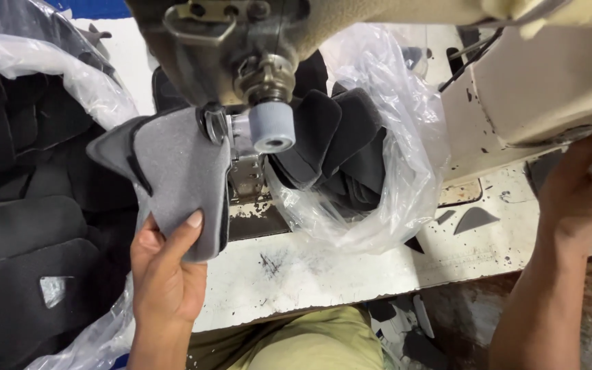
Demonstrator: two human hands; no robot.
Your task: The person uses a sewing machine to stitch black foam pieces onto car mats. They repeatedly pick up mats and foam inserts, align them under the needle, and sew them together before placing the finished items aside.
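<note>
The left hand (166, 274) pinches a grey foam piece (179, 178) up against the sewing machine (255, 82) head's roller — right hand (577, 192), fingers curled, grips beneath the machine's body

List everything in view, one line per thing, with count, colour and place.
grey padded piece: one, grey with dark edge, at the machine's head, held in the left hand's grip
sewing machine: one, cream, worn, top and right
grey roller: one, under the machine head
clear bag of dark pieces: one, behind the roller
plastic-lined bin of black pieces: one, left
white table: one, stained, centre
dark scraps: two, on table, right
left hand: holding grey piece
right hand: under machine's right end
</note>
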